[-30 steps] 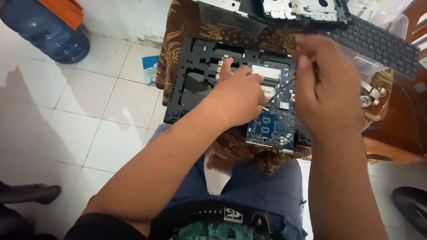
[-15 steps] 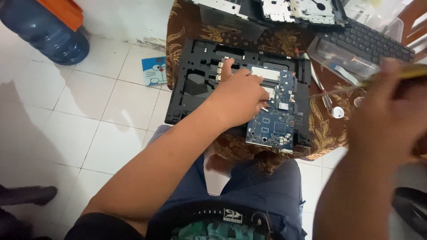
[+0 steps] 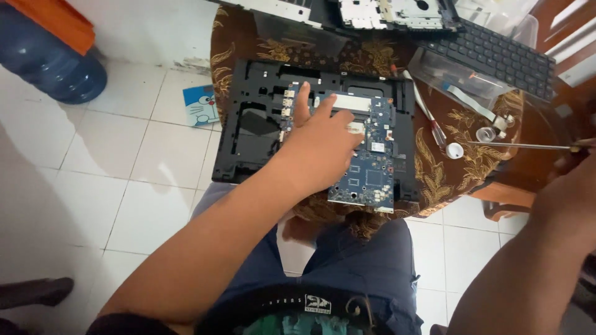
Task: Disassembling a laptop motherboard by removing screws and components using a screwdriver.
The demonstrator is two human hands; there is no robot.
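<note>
Lying at about ten o'clock in the head view, a blue water jug (image 3: 53, 65) rests on the white tiled floor (image 3: 118, 180), and a small blue cartoon card (image 3: 202, 105) sits on the tiles just beside the table's edge. Towards the centre, a black laptop base (image 3: 254, 133) lies flat on a brown patterned tablecloth (image 3: 472, 161), with a blue circuit board (image 3: 369, 167) seated in its right half. The left hand (image 3: 320, 146) is open, fingers spread, palm down on the board and touching it; the forearm runs in from seven o'clock across the person's lap. At twelve o'clock, above the base, a second dismantled black frame with grey metal plates (image 3: 391, 12) lies on the cloth. Further right, at about one o'clock, a black keyboard (image 3: 496, 56) rests at an angle, with a clear plastic tray (image 3: 459, 80) partly over its near edge. A thin red-marked tool (image 3: 428, 121) lies just right of the laptop base, and a small white round cap (image 3: 454, 150) sits near its lower end. At three o'clock, the right hand (image 3: 574, 180) is closed around the handle end of a screwdriver, whose thin metal shaft (image 3: 521, 146) points left above the cloth, well apart from the board.
</note>
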